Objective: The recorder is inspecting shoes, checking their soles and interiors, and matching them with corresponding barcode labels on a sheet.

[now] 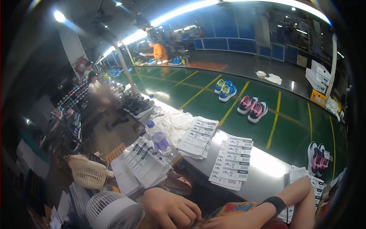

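My left hand [167, 208] is at the lower edge, its fingers curled inward; what they hold, if anything, is hidden. Close beside it on the right is my right hand [232, 220], its fingertips mostly cut off by the frame's edge. A black band [275, 205] circles my right wrist, and that elbow juts out over the bench by a stack of label sheets [298, 174]. Patterned cloth in red, yellow and blue [238, 207] shows behind the hands. Left of my left hand stands a small white fan [105, 212].
Label sheet stacks [232, 160] lie on the metal bench [263, 166] beside a purple-capped bottle [159, 139] and crumpled white paper [171, 124]. Beyond runs a green conveyor [289, 133] carrying blue shoes [227, 92], pink-lined shoes [257, 110] and another pair [317, 160]. A person in orange [159, 51] works across it.
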